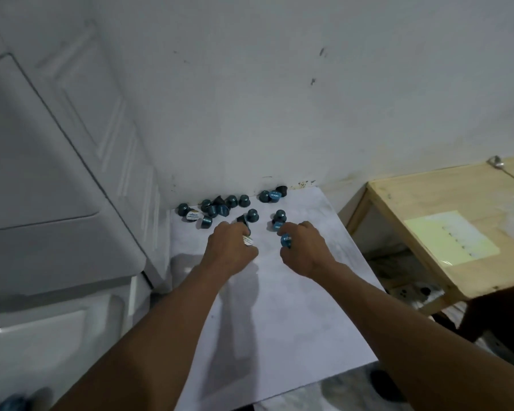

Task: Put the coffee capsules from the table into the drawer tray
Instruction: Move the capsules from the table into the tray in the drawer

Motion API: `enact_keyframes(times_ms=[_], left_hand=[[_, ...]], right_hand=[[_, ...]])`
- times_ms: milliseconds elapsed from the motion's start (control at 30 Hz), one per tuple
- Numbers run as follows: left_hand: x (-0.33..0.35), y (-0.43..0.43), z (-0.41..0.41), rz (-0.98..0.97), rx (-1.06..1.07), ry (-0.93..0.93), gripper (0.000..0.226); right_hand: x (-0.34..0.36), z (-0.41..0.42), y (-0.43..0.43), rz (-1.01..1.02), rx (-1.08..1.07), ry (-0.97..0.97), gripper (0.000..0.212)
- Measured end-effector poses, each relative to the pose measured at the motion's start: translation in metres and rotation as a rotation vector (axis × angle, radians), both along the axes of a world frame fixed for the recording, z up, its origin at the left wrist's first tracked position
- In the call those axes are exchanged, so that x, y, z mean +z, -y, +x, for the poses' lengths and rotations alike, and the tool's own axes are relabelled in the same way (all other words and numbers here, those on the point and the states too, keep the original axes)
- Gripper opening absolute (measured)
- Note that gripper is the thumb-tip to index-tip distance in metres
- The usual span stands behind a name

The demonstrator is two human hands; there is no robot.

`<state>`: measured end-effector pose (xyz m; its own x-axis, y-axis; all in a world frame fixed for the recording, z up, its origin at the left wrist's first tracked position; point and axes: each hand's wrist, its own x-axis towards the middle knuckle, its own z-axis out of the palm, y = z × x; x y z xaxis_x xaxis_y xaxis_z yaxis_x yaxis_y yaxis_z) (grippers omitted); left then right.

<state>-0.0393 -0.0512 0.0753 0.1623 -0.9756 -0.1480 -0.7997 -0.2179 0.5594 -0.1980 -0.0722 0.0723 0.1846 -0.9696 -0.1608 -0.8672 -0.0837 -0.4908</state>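
Head view, entries by size.

- White appliance (42, 173), left: stood close against the table's left edge.
- White table (294, 307), centre: bore all the loose stock at its far end, by the wall.
- Wooden bench (428, 203), right: stood apart from the table.
- Left hand (229, 250): fingers curled round a pale-lidded capsule (247, 241).
- Right hand (306, 250): pinched a blue capsule (286, 241).
- Loose capsules (217, 207): scattered far left to far centre, several tipped on their sides, some just beside both hands.
- Drawer tray: not in view.

Risks, as judged:
- Knuckles might nudge neighbouring capsules as the hands lift.
- Tipped ones could roll off the left edge beside the appliance.
- A shallow pinch might slip during the carry to the unseen tray.
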Motion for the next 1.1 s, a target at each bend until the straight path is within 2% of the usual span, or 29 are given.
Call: enact_keyframes(times_ms=[133, 300, 500, 600, 700, 833, 1100], left_hand=[[0.019, -0.042, -0.012, -0.090, 0.025, 0.033, 0.036], [0.033, -0.106, -0.023, -0.159, 0.077, 0.002, 0.041], [0.051, -0.177, -0.018, -0.210, 0.101, -0.010, 0.043], [0.059, -0.207, 0.000, -0.252, 0.136, -0.015, 0.045], [0.063, -0.234, 0.030, -0.276, 0.195, -0.024, 0.051], [0.070, -0.270, 0.083, -0.293, 0.224, 0.038, 0.039], [0.064, -0.328, 0.218, -0.254, 0.242, 0.077, 0.044]], right_hand=[[0.018, -0.022, -0.036, -0.069, 0.031, 0.010, 0.048], [0.035, -0.040, -0.089, -0.156, 0.097, 0.039, 0.043], [0.054, -0.020, -0.148, -0.195, 0.191, 0.108, 0.041], [0.064, 0.009, -0.173, -0.217, 0.239, 0.153, 0.049], [0.069, 0.043, -0.195, -0.232, 0.303, 0.148, 0.046], [0.075, 0.097, -0.218, -0.254, 0.372, 0.139, 0.043], [0.064, 0.230, -0.272, -0.214, 0.363, 0.190, 0.040]])
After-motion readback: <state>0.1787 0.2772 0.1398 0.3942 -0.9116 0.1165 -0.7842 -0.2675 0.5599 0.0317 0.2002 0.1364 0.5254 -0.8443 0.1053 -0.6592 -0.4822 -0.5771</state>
